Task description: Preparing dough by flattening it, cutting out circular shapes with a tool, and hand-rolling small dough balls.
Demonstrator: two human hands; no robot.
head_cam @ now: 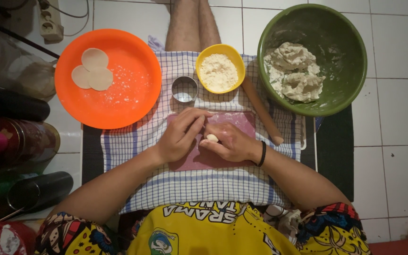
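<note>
Head view. Left hand point(179, 137) and right hand point(232, 143) meet over the pink board point(242, 120) on a checked cloth point(213, 184). The right grip is curled closed around a small dough ball point(212, 138); the left grip is part closed, fingertips touching the ball. Beyond: metal cutter point(184, 89), yellow flour bowl point(220, 68), rolling pin point(262, 111), green dough bowl point(312, 59), orange plate point(108, 78) bearing three discs point(93, 70).

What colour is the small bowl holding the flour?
Yellow; the small bowl shows best in the head view.
</note>
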